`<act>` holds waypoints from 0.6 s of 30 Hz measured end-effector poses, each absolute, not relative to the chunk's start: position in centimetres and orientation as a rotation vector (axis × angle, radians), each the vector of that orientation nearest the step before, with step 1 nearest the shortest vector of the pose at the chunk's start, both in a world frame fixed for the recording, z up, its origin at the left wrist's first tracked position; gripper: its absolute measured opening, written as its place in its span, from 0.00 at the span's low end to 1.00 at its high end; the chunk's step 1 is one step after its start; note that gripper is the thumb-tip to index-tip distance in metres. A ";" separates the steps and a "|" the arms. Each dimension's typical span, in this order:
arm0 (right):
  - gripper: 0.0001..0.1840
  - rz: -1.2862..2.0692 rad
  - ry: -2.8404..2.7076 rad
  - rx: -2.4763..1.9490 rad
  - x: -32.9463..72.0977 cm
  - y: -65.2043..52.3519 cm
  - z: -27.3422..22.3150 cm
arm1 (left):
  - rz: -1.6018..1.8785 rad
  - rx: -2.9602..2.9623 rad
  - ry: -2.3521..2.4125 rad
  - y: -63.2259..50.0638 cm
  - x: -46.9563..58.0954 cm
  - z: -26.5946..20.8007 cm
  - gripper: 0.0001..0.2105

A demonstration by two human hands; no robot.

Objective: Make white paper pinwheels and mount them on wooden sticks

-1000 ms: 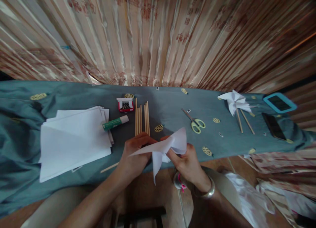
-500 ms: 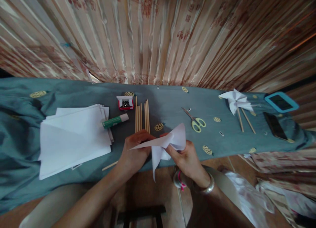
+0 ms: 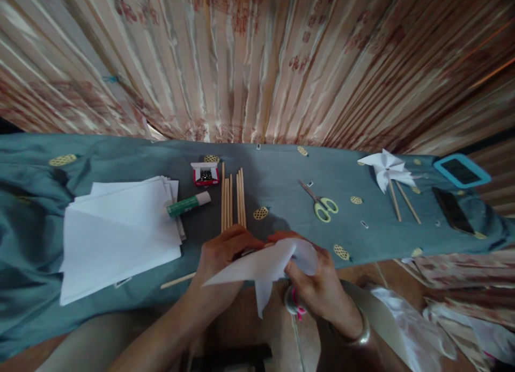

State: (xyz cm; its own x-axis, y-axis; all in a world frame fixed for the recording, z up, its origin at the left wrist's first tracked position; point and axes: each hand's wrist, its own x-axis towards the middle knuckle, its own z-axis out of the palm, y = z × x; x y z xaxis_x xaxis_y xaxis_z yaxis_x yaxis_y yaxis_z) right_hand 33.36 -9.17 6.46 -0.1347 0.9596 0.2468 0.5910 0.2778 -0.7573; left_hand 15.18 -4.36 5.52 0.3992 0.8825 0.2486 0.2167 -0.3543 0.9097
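Over the table's front edge I hold a white paper pinwheel [image 3: 267,262], its blades curled and pointed. My right hand [image 3: 322,286] is closed on it, the thumb pressing at the folded middle. My left hand [image 3: 221,259] is closed at its far left side, fingers partly hidden behind the paper. A thin wooden stick [image 3: 178,280] shows beside my left wrist; its other end is hidden, and I cannot tell whether it lies on the cloth. Just beyond my left hand, several wooden sticks [image 3: 227,203] lie side by side.
Left are a stack of white paper [image 3: 120,232] and a green glue stick [image 3: 188,204]. A small red box [image 3: 205,174] holds dark bits. Scissors [image 3: 319,203] lie right of centre. Further right are another pinwheel [image 3: 387,169], a phone [image 3: 453,210] and a blue-framed device [image 3: 462,170].
Both hands and the paper pinwheel have come lower and nearer to me. The pinwheel has tilted, its right blade now flatter against my right hand. The view has shifted slightly.
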 end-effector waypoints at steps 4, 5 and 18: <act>0.12 0.549 -1.919 -1.316 33.6 -9.8 7.1 | 0.983 1.888 0.896 -4.7 14.9 5.5 0.08; 0.12 0.536 -1.934 -1.295 33.6 -9.9 7.2 | 0.971 1.912 0.884 -4.6 14.8 5.6 0.07; 0.15 0.456 -2.065 -1.248 34.4 -10.4 9.1 | 0.679 2.117 0.737 -4.9 14.6 6.1 0.08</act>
